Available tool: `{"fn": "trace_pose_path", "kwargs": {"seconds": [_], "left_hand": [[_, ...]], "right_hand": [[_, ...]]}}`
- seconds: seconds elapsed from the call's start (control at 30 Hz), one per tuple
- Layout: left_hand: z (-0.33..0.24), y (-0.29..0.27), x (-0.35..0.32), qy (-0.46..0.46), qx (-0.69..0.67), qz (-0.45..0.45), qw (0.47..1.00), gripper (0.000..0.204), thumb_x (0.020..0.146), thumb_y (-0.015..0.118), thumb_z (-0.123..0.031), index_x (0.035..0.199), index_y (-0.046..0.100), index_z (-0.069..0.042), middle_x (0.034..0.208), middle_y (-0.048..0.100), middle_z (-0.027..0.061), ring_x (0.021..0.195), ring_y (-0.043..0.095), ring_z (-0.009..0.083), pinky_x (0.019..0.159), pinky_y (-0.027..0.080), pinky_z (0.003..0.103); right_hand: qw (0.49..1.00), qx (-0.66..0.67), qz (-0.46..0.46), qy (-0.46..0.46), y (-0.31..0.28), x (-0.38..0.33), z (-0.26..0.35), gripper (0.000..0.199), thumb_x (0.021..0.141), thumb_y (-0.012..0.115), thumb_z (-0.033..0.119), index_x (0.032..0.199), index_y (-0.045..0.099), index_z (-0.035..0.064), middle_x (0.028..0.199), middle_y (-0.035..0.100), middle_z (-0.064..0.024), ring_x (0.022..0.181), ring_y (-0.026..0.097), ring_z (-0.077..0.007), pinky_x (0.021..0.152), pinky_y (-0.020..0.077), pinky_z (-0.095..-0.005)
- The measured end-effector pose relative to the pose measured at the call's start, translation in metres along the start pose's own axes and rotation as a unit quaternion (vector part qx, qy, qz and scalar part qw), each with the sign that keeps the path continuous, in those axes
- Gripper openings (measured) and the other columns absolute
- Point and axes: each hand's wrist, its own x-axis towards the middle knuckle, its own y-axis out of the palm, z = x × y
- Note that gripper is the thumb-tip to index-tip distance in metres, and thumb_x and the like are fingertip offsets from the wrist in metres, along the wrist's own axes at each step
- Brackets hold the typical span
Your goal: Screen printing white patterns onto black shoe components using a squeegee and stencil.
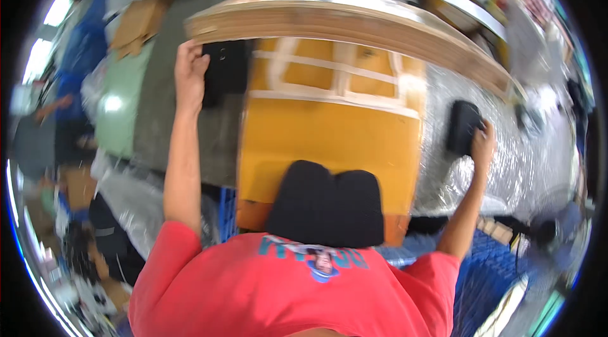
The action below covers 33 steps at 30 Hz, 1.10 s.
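Black block (463, 127) | long axis points roughly forward | right fingers (487, 131) pinch its right edge | left fingers (188, 52): cannot tell

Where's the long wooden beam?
In the head view, the wooden beam stretches left to right across the top, with its left end by the person's left hand.

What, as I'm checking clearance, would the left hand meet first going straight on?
Likely the wooden beam, at its left end; blur and depth leave unclear whether the left hand touches it.
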Motion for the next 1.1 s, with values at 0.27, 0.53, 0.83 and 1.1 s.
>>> {"fn": "trace_pose_path", "kwargs": {"seconds": [0.27, 0.53, 0.83, 1.1], "left_hand": [[0.009, -0.130, -0.009, -0.093, 0.093, -0.041, 0.990, 0.026, 0.085, 0.055, 0.008, 0.107, 0.063, -0.005, 0.098, 0.061, -0.0005, 0.093, 0.056, 0.0080, 0.083, 0.043, 0.022], [0.068, -0.094, 0.017, -0.048, 0.338, 0.086, 0.936, 0.032, 0.081, 0.057, 0.009, 0.105, 0.062, -0.011, 0.095, 0.059, 0.0061, 0.090, 0.055, 0.0190, 0.085, 0.042, 0.029], [0.057, -0.073, 0.023, 0.108, 0.548, 0.024, 0.829, 0.048, 0.073, 0.051, 0.005, 0.113, 0.059, -0.019, 0.119, 0.057, 0.0090, 0.113, 0.053, 0.0355, 0.090, 0.045, 0.052], [-0.081, 0.051, -0.093, 0.042, 0.154, 0.431, 0.888, 0.044, 0.082, 0.059, -0.003, 0.126, 0.050, -0.005, 0.120, 0.051, 0.0145, 0.117, 0.051, 0.0299, 0.100, 0.040, 0.040]], "right_hand": [[0.987, -0.081, 0.136, 0.030, -0.004, -0.014, 0.065, 0.102, 0.072, 0.080, 0.049, 0.146, 0.033, -0.0039, 0.140, 0.041, -0.0306, 0.128, 0.045, -0.0417, 0.105, 0.0378, -0.0449], [0.990, -0.121, 0.068, -0.005, -0.019, -0.037, 0.076, 0.098, 0.074, 0.079, 0.044, 0.146, 0.032, -0.0026, 0.143, 0.038, -0.0292, 0.129, 0.043, -0.0424, 0.108, 0.0355, -0.0467], [0.882, 0.089, 0.356, -0.296, -0.065, -0.140, 0.261, 0.061, 0.068, 0.079, 0.013, 0.125, 0.057, 0.0037, 0.123, 0.059, -0.0142, 0.112, 0.055, -0.0350, 0.098, 0.0420, -0.0418], [0.912, 0.028, 0.254, -0.319, -0.064, -0.177, 0.255, 0.059, 0.071, 0.076, 0.010, 0.126, 0.055, 0.0049, 0.124, 0.057, -0.0108, 0.104, 0.057, -0.0323, 0.095, 0.0423, -0.0437]]}}
